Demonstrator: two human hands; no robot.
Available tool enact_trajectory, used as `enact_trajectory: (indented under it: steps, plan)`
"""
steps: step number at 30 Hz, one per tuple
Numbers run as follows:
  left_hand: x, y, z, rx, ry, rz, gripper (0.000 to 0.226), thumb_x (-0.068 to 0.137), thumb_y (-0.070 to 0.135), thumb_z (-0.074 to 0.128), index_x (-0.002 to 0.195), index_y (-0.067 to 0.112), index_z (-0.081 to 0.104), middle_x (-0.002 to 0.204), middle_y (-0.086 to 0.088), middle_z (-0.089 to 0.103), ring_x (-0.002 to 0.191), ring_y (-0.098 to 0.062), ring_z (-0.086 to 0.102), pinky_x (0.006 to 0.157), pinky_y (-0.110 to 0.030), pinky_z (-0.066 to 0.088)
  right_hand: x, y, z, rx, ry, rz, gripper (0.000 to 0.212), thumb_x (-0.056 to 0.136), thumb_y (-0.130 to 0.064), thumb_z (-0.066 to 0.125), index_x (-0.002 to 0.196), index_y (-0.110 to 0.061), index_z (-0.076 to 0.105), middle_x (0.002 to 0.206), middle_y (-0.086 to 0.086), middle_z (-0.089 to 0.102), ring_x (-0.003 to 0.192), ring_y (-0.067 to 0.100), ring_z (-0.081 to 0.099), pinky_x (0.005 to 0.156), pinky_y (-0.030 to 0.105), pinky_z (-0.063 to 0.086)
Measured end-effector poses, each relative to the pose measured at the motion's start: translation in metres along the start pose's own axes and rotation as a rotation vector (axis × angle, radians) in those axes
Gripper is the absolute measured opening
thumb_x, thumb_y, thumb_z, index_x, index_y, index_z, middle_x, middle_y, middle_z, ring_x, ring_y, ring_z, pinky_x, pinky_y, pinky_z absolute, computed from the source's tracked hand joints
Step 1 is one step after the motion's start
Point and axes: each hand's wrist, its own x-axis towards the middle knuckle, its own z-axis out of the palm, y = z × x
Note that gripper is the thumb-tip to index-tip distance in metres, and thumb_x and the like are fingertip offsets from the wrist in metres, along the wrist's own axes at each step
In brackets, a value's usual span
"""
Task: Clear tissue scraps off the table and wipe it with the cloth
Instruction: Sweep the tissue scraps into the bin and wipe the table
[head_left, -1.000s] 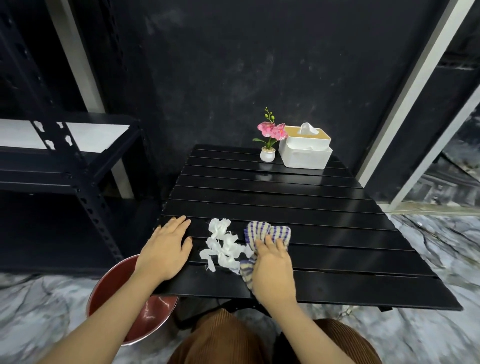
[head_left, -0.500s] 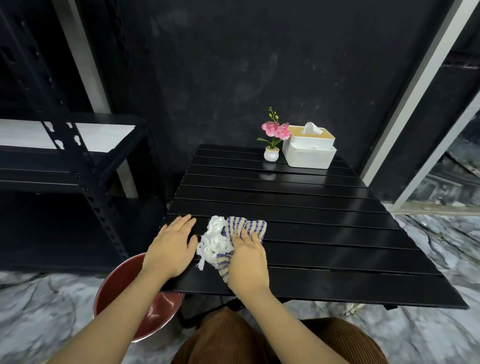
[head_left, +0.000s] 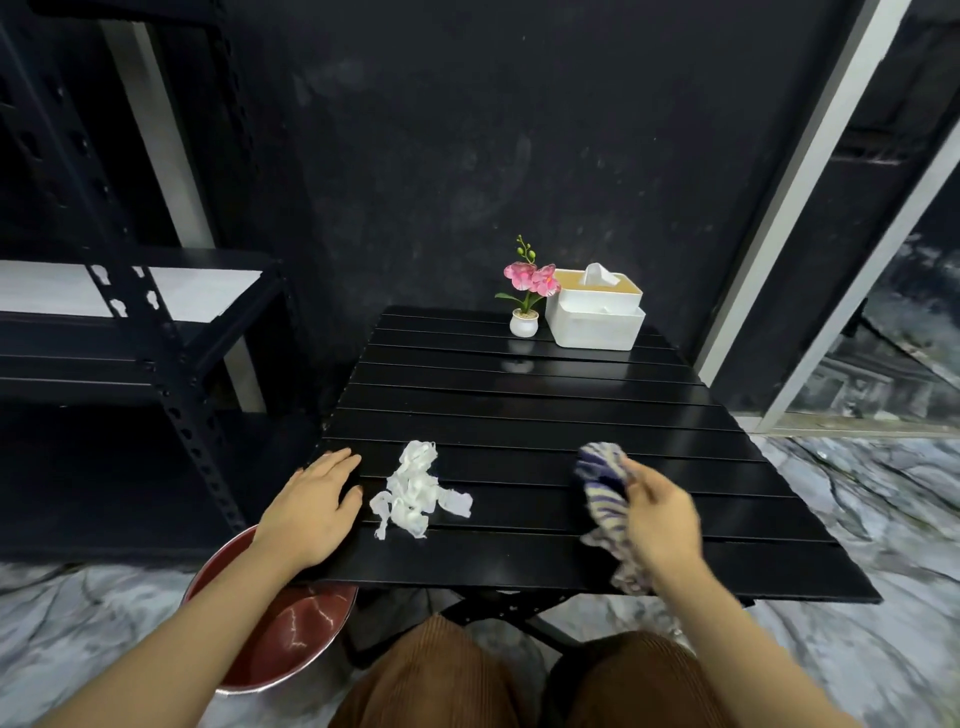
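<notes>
White tissue scraps (head_left: 415, 491) lie bunched near the front left of the black slatted table (head_left: 519, 405). My left hand (head_left: 311, 506) rests flat on the table's left front corner, just left of the scraps, fingers straight. My right hand (head_left: 662, 512) holds the blue-and-white striped cloth (head_left: 605, 499) at the table's front right, well away from the scraps. The cloth and hand are motion-blurred, and part of the cloth hangs down past the front edge.
A red metal bowl (head_left: 270, 639) sits on the floor below the table's left front corner. A small potted pink orchid (head_left: 525, 296) and a white tissue box (head_left: 596, 309) stand at the table's far edge. A dark metal shelf (head_left: 130, 332) stands at the left.
My right hand has swung the cloth from beside the scraps to the right side of the table. The scraps stay in a loose pile near my left hand, which has not moved.
</notes>
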Motion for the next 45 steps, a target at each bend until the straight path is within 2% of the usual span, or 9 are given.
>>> enact_trajectory:
  steps: [2, 5, 7, 9, 11, 16, 22, 26, 45]
  plan:
    - [-0.006, -0.004, -0.001, 0.023, -0.004, 0.006, 0.051, 0.097, 0.028, 0.039, 0.145, 0.018, 0.029, 0.156, 0.002, 0.023, 0.146, -0.015, 0.015, 0.120, -0.035, 0.011, 0.009, 0.020, -0.034, -0.108, 0.053, 0.014, 0.032, 0.091, -0.006, 0.042, 0.114, -0.015, 0.063, 0.113, 0.023, 0.066, 0.090, 0.033, 0.061, 0.076, 0.030, 0.040]
    - [-0.014, -0.006, -0.003, 0.036, 0.003, 0.009, 0.050, 0.097, 0.029, 0.038, 0.145, 0.018, 0.029, 0.156, 0.002, 0.023, 0.146, -0.015, 0.014, 0.120, -0.035, 0.010, 0.015, 0.042, -0.073, -0.256, 0.095, 0.051, 0.035, 0.091, -0.006, 0.041, 0.120, -0.014, 0.059, 0.118, 0.028, 0.061, 0.099, 0.042, 0.059, 0.083, 0.039, 0.045]
    - [-0.018, -0.005, -0.003, 0.021, 0.011, 0.011, 0.050, 0.097, 0.028, 0.039, 0.145, 0.018, 0.029, 0.156, 0.002, 0.023, 0.146, -0.015, 0.014, 0.120, -0.034, 0.009, 0.016, 0.053, -0.089, -0.324, 0.083, 0.050, 0.035, 0.091, -0.006, 0.041, 0.121, -0.012, 0.058, 0.113, 0.029, 0.063, 0.096, 0.043, 0.059, 0.084, 0.042, 0.045]
    - [-0.020, -0.004, -0.002, -0.001, 0.022, 0.008, 0.050, 0.097, 0.027, 0.039, 0.145, 0.018, 0.029, 0.156, 0.002, 0.023, 0.146, -0.015, 0.014, 0.120, -0.033, 0.009, 0.015, 0.058, -0.095, -0.370, 0.042, 0.009, 0.033, 0.090, -0.006, 0.043, 0.119, -0.011, 0.059, 0.122, 0.025, 0.060, 0.107, 0.041, 0.056, 0.091, 0.041, 0.042]
    - [-0.021, -0.004, -0.001, -0.014, 0.036, 0.004, 0.050, 0.097, 0.027, 0.039, 0.145, 0.018, 0.029, 0.156, 0.002, 0.023, 0.146, -0.014, 0.014, 0.120, -0.033, 0.008, 0.016, 0.060, -0.091, -0.406, -0.027, -0.039, 0.033, 0.090, -0.004, 0.044, 0.120, -0.009, 0.058, 0.136, 0.018, 0.050, 0.125, 0.037, 0.044, 0.104, 0.042, 0.034]
    - [-0.021, -0.005, 0.002, -0.014, 0.054, 0.003, 0.050, 0.097, 0.027, 0.038, 0.145, 0.018, 0.029, 0.156, 0.003, 0.023, 0.146, -0.013, 0.014, 0.121, -0.032, 0.009, 0.016, 0.050, -0.062, -0.519, -0.142, -0.117, 0.039, 0.091, -0.004, 0.041, 0.128, -0.009, 0.049, 0.144, 0.018, 0.040, 0.138, 0.034, 0.025, 0.115, 0.040, 0.020]
    - [-0.022, -0.005, 0.002, -0.014, 0.059, 0.007, 0.051, 0.097, 0.028, 0.038, 0.145, 0.017, 0.028, 0.156, 0.002, 0.023, 0.146, -0.013, 0.014, 0.121, -0.031, 0.009, -0.007, 0.015, 0.007, -0.583, -0.257, -0.305, 0.043, 0.092, -0.008, 0.039, 0.135, -0.010, 0.041, 0.147, 0.015, 0.035, 0.139, 0.030, 0.025, 0.117, 0.033, 0.015]
    - [-0.022, -0.002, 0.002, -0.007, 0.064, 0.010, 0.051, 0.097, 0.029, 0.036, 0.146, 0.018, 0.027, 0.157, 0.003, 0.022, 0.146, -0.013, 0.014, 0.120, -0.030, 0.009, -0.026, -0.007, 0.043, -0.596, -0.321, -0.390, 0.047, 0.093, -0.011, 0.035, 0.140, -0.012, 0.032, 0.152, 0.011, 0.027, 0.142, 0.026, 0.017, 0.118, 0.031, 0.009]
    - [-0.020, -0.008, 0.003, -0.015, 0.074, 0.014, 0.051, 0.097, 0.031, 0.035, 0.146, 0.019, 0.026, 0.157, 0.004, 0.021, 0.146, -0.012, 0.013, 0.119, -0.029, 0.009, -0.063, -0.046, 0.131, -0.586, -0.435, -0.544, 0.052, 0.093, -0.019, 0.038, 0.143, -0.015, 0.022, 0.154, 0.004, 0.021, 0.144, 0.019, 0.010, 0.120, 0.034, 0.009]
